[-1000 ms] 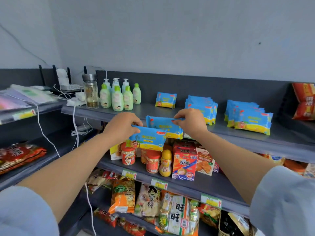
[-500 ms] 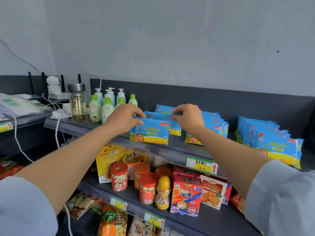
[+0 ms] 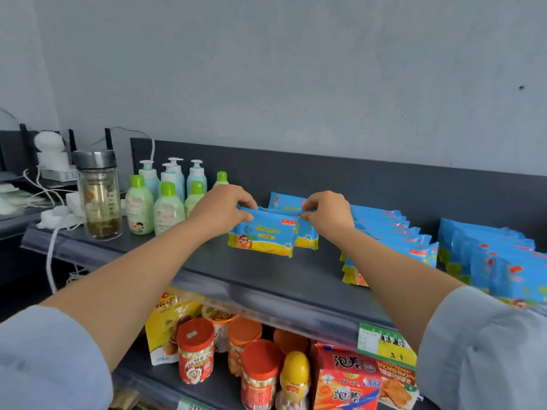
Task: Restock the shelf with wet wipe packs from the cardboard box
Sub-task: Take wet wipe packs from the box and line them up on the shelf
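Right of the green-capped lotion bottles, the left hand pinches a blue-and-yellow plastic wipe pack; the right hand pinches a second pack behind.

Two hands, four green-capped bottles

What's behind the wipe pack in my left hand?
A second pack, pinched by the right hand, sits just behind the front pack. Farther back stands a third pack, near the back panel, its lower part hidden behind them.
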Demonstrator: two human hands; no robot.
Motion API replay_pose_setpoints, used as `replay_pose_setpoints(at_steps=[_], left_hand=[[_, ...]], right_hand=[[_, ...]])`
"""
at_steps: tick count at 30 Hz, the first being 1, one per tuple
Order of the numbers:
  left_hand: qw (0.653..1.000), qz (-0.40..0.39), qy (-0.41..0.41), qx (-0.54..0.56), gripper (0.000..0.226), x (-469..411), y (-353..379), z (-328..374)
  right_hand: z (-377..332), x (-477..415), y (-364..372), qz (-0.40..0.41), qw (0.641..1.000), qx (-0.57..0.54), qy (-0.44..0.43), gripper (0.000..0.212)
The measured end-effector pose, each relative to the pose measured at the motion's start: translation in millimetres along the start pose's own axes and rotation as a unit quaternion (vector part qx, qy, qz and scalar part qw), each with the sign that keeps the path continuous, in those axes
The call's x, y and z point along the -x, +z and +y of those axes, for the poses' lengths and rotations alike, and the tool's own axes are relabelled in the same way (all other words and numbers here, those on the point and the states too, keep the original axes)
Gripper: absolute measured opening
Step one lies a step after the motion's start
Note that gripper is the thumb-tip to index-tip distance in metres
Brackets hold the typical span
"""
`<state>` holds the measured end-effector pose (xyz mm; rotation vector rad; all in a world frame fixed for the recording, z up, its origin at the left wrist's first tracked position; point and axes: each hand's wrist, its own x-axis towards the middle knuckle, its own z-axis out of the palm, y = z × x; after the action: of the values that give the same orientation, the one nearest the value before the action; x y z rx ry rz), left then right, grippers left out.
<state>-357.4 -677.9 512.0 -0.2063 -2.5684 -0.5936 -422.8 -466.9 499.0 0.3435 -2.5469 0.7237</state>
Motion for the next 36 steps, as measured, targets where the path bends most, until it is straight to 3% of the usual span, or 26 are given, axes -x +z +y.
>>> replay_pose_setpoints(at_steps=[7, 13, 21, 30, 36], left_hand=[[0.999, -0.035, 0.024, 0.013, 0.014, -53.9, 20.2, -29.0], [0.997, -0.068, 0.04, -0.009, 0.016, -81.5, 37.5, -44.7], [0.984, -0.086, 0.101, -0.12, 0.022, -104.1, 65.7, -52.3], [0.973, -0.086, 0.152, -0.154, 0.053, -111.1, 88.3, -54.0], [0.965, -0.066, 0.171, -0.186, 0.051, -116.5, 98.7, -51.7]], right_hand=[[12.0, -47.0, 33.3, -0.018, 0.997, 0.026, 0.071, 0.007], [21.2, -73.3, 48.4, -0.018, 0.991, 0.077, 0.109, 0.016], [25.7, -90.4, 61.1, -0.03, 0.985, 0.14, 0.094, 0.027], [30.3, -94.7, 66.5, -0.025, 0.98, 0.193, 0.044, 0.035], [27.3, -94.1, 61.8, -0.037, 0.97, 0.235, 0.049, 0.031]])
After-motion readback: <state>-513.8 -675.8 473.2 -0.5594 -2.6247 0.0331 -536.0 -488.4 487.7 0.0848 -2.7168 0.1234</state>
